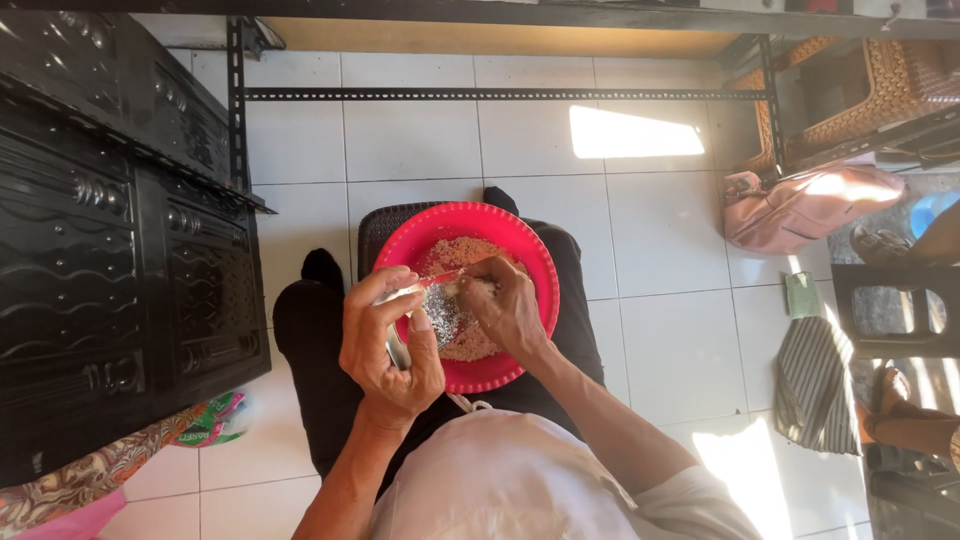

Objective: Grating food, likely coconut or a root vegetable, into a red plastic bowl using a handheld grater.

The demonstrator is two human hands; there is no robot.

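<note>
Red plastic marks the middle of the frame: a round bowl [535, 265] sits on the lap of a seated person in dark trousers, holding pale grated shreds [462, 255]. The left hand [388, 345], just left of centre, is closed around a metal grater [440, 312] with a red-tipped handle, tilted over the bowl's near side. The right hand [508, 305], just right of it, has its fingers curled tight on a small pale piece pressed against the grater's face; what the piece is cannot be told. A black carved cabinet [110, 250] fills the left of the frame, standing on a white tiled floor [660, 330]. A pink bag [810, 205] lies at the right, a striped cloth [815, 385] below it, and woven rattan furniture [880, 85] in the upper right corner.
</note>
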